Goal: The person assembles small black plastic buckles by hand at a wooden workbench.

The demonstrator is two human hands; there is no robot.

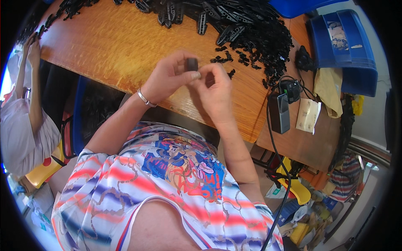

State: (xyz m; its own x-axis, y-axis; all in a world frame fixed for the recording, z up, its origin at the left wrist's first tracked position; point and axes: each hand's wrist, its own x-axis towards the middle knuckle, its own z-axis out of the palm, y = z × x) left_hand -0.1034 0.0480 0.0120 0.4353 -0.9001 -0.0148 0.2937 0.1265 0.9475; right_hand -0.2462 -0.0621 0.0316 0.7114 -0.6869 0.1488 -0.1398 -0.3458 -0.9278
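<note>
Both of my hands meet above the wooden table [113, 46], near its front edge. My left hand [167, 77] is closed on a small dark block-shaped part [191, 64], which sticks up between thumb and fingers. Beside it, my right hand [217, 90] has its thumb and fingertips pinched together by the left thumb. Whatever lies in that pinch is hidden. Just beyond my hands is a heap of small black plastic pieces [268, 46], a few of them scattered closer in. Longer slotted black plastic parts [202, 23] lie along the heap's near side.
To the right stand a black-and-grey box-shaped device [279, 113] with a cable, a paper slip [307, 116] and a brown paper bag [328, 90]. A blue bin [356, 77] sits past them. At far left another person's hands [33, 48] work at the table edge.
</note>
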